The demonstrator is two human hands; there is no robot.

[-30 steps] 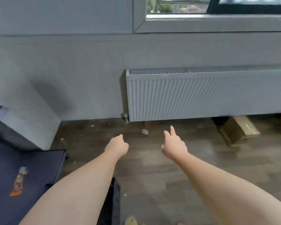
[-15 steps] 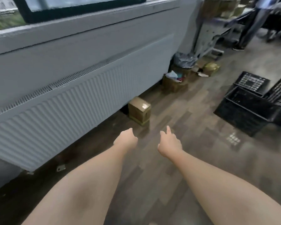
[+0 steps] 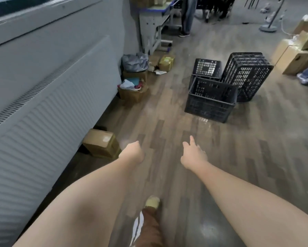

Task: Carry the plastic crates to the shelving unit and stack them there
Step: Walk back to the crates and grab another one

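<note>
Both arms stretched forward over the wood-plank floor point(image 3: 167, 132), nothing held in either. Left hand point(image 3: 132, 154) curled into a loose fist, knuckles forward, empty. Right hand point(image 3: 193, 155) relaxed, thumb and forefinger pointing ahead, other fingers loosely bent, empty. Three black plastic crates grouped on the floor well ahead of the right hand and a little to its right, well apart from both hands. Nearest crate point(image 3: 211, 100) upright, open top upward, long axis running roughly across the view, one long wall facing the right hand. Second crate point(image 3: 207, 68) just behind the nearest crate and touching it, tipped so the gridded base faces the camera. Tallest crate point(image 3: 247, 75) just right of the nearest crate, standing on its side or end, lattice wall toward the camera, long axis upright with a slight lean; contact with the nearest crate likely but hard to confirm. Left of the nearest crate, along the wall: white radiator point(image 3: 48, 122), with a small cardboard box point(image 3: 101, 143) tucked at its foot just beside the left hand. Farther left of the crates, an open brown box of cloth point(image 3: 132, 90).
</note>
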